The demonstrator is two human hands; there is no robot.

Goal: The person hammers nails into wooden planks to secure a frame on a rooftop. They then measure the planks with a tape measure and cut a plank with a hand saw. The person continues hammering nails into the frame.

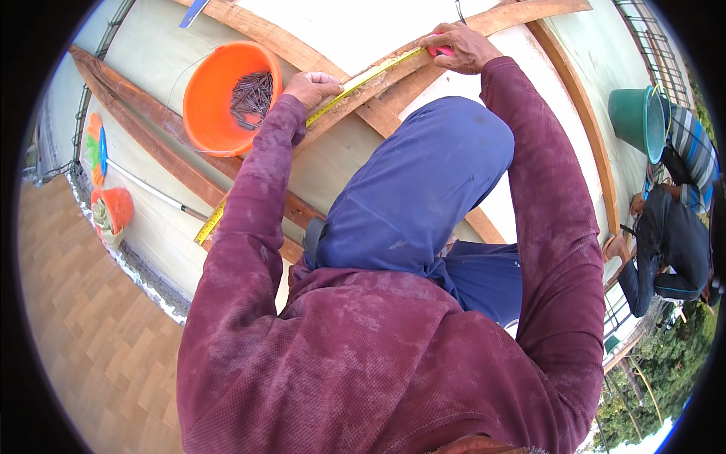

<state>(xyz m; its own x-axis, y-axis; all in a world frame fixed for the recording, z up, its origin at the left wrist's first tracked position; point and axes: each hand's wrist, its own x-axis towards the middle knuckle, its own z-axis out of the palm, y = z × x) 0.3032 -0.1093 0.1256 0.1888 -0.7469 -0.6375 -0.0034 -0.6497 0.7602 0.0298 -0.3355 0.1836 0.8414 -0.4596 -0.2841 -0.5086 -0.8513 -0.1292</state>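
Tiled floor [91,303]: it is brown and lies below and to the left of the nail bucket [204,106]
Small orange pot [119,206]: it is to the left of the nail bucket and lower, with some pale material inside
Pole [151,178]: its rod slopes down to a place below the nail bucket
Dark boards [128,113]: they pass slantwise from the left of the nail bucket to below it
Yellow strip [208,227]: it has marks, it is below the nail bucket, and the left sleeve [257,174] hides a part of it
Nail bucket: it is orange and large, and the dark nails [253,94] are gathered at its right side
Left hand [308,89]: it is just right of the nail bucket; its grip is bent at the yellow tape [370,77], but I cannot tell if it pinches the tape or only presses
Yellow tape: it lies drawn out along a wooden board [522,15], to the right of the nail bucket
Right hand [467,49]: it is well apart from the nail bucket, on the right; its grip is closed around the red case [440,50] of the tape
Green bucket [634,117]: it is far to the right of the nail bucket
Co-worker [665,234]: this person is far right of the nail bucket and lower, in a striped shirt
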